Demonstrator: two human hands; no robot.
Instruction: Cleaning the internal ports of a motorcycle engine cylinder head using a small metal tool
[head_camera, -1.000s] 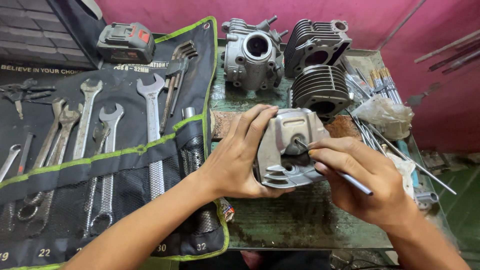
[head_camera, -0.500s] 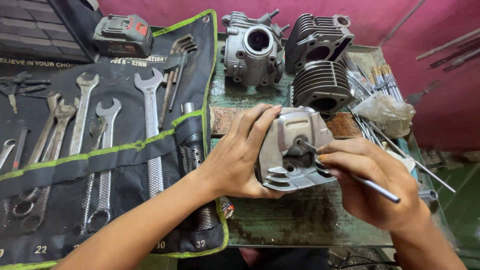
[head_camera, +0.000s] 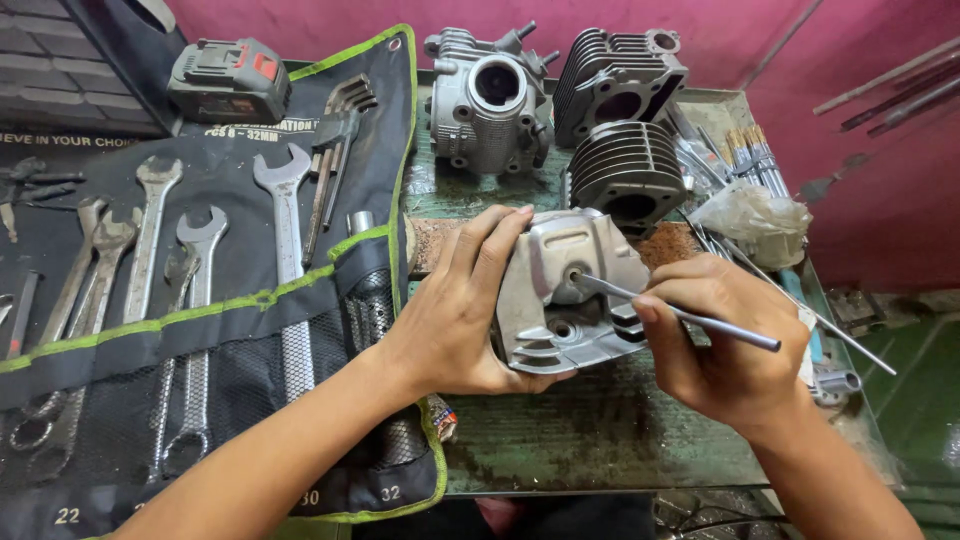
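The black wrench roll with green edging (head_camera: 200, 300) lies spread out beyond the left hand's wrist, its row of steel spanners in their pockets. Past both hands stand a grey cast engine head (head_camera: 490, 100) and two dark finned cylinders (head_camera: 625, 130).

Between the hands, on the worn green bench top (head_camera: 600, 430), sits the silver cast-aluminium engine cover (head_camera: 570, 300). The left hand (head_camera: 455, 310) wraps its side, fingers spread over the top edge and thumb under, holding it tilted towards the camera. The right hand (head_camera: 715, 345) pinches a thin grey steel rod (head_camera: 680, 315) like a pen, its tip set in a small round hole on the cover's face.

To do this well, I judge the left hand should keep the cover braced against the bench so it cannot rock, and the rod should stay in line with the hole, worked lightly so it does not scratch the soft metal.

Compared with a second ago, a dark plug-like piece seen at that hole is gone, and the rod tip now sits in the opening itself.
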